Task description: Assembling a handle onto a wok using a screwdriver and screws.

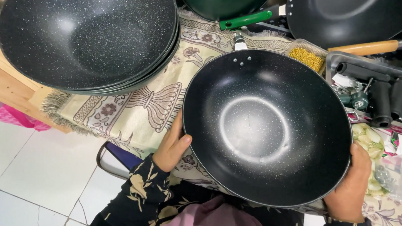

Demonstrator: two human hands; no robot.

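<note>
Holding the black speckled wok (267, 127) level by its rim, both hands sit on opposite sides of it. Left of the wok, a stack of similar dark pans (86, 32) rests on the patterned cloth (140, 108) covering the surface; below that, white floor tiles (27, 171) show. The left hand (172, 146) clasps the wok's left rim, thumb on the inner edge, fingers curled underneath out of sight. The wok lies between the hands, its riveted handle stub (240, 41) pointing away from the person, so its long axis runs front to back. The right hand (349, 187) grips the right rim likewise. Right of the wok lies a tray of black handles (382, 90).
</note>
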